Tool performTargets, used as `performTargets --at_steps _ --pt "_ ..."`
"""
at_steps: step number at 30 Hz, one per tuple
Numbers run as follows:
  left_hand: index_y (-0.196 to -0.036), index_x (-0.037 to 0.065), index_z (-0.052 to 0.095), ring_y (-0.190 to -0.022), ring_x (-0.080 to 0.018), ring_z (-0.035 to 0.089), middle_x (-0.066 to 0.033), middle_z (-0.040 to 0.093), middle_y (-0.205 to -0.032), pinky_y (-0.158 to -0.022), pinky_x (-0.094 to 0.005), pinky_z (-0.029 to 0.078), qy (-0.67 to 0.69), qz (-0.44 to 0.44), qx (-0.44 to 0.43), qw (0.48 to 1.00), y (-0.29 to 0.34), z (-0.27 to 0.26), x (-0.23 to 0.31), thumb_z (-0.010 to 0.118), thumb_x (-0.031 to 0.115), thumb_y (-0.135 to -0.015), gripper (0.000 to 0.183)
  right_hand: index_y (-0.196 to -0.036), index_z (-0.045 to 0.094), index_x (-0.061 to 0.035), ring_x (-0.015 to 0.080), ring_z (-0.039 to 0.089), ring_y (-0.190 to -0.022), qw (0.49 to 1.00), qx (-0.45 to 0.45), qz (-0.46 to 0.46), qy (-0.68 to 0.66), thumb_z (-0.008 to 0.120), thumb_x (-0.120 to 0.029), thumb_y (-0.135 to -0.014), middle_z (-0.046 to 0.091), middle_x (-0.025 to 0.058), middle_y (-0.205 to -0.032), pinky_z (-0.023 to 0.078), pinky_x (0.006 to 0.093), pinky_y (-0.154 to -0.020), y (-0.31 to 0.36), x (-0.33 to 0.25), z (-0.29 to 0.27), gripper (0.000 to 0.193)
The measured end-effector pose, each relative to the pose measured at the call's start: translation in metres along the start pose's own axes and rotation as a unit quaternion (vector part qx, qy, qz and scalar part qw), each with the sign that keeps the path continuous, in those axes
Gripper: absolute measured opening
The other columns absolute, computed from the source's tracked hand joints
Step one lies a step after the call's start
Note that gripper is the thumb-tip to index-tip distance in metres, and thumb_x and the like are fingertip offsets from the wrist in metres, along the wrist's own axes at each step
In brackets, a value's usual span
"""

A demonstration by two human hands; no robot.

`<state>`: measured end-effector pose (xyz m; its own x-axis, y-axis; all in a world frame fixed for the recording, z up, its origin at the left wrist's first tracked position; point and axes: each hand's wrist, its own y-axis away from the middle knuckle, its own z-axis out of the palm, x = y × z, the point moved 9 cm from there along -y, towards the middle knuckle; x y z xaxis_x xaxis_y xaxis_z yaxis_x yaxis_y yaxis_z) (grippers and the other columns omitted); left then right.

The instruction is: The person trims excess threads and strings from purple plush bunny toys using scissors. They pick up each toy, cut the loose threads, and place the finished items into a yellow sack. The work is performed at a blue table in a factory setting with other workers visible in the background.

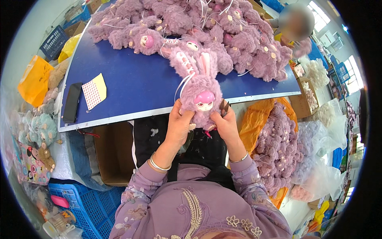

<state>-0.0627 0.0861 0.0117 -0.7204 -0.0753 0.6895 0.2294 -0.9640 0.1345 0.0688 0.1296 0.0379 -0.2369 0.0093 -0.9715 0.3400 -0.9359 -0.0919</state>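
Observation:
A purple plush bunny doll [202, 88] with a pink-topped plastic face and long ears is held upright at the table's near edge. White cord hangs from one of its ears. My left hand [180, 123] is closed on the doll's left side in the picture, thumb in front. My right hand [226, 124] grips the opposite side. A small dark pointed metal tool [225, 106], perhaps thread snips, sticks up from the right hand; its lower part is hidden. Something bright pink shows below the doll.
A heap of similar purple plush dolls [179, 18] covers the far part of the blue table [131, 87]. A phone [72, 102] and a sticker sheet [94, 91] lie at left. An orange bag of plush [274, 147] stands at right; another person [296, 28] is beyond.

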Motion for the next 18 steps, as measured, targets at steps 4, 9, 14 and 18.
performTargets --at_steps 4,9,14,18 --pt "-0.121 0.006 0.05 -0.094 -0.009 0.058 -0.0035 0.059 -0.109 -0.075 -0.023 0.05 -0.028 0.012 -0.005 1.0 -0.002 -0.002 0.0 0.053 0.0 -0.087 0.034 -0.104 0.056 -0.0006 0.0065 0.054 -0.083 1.0 -0.008 0.017 0.008 0.054 0.002 -0.084 0.06 0.0007 -0.096 0.045 0.0217 -0.073 0.002 0.003 0.001 0.02" --pt "-0.127 0.007 0.044 -0.106 -0.0125 0.053 -0.0062 0.052 -0.125 -0.084 -0.0285 0.049 -0.064 0.013 -0.104 0.992 0.0 0.013 0.003 0.054 0.004 -0.088 0.04 -0.086 0.051 -0.0078 0.0037 0.049 -0.072 0.979 0.096 -0.132 0.121 0.057 0.003 -0.082 0.052 -0.0026 -0.079 0.041 0.0189 -0.063 0.007 -0.04 -0.037 0.013" --pt "-0.121 0.008 0.047 -0.109 -0.0153 0.053 -0.0087 0.054 -0.126 -0.085 -0.0298 0.046 -0.079 0.026 -0.063 0.995 -0.005 -0.005 0.026 0.05 0.012 -0.094 0.027 -0.122 0.051 -0.0051 0.0086 0.054 -0.068 0.891 0.277 -0.315 -0.174 0.045 -0.03 -0.092 0.057 0.0115 -0.117 0.045 0.0222 -0.057 0.015 -0.163 -0.123 0.039" --pt "-0.115 0.01 0.051 -0.104 -0.0135 0.055 -0.0078 0.059 -0.117 -0.082 -0.0277 0.045 -0.076 0.009 -0.063 0.995 -0.012 -0.005 0.013 0.05 0.013 -0.095 0.02 -0.117 0.057 -0.0042 0.006 0.049 -0.053 0.926 0.196 -0.234 0.223 0.058 -0.026 -0.088 0.059 0.0125 -0.117 0.038 0.019 -0.046 -0.032 -0.139 -0.116 0.037"
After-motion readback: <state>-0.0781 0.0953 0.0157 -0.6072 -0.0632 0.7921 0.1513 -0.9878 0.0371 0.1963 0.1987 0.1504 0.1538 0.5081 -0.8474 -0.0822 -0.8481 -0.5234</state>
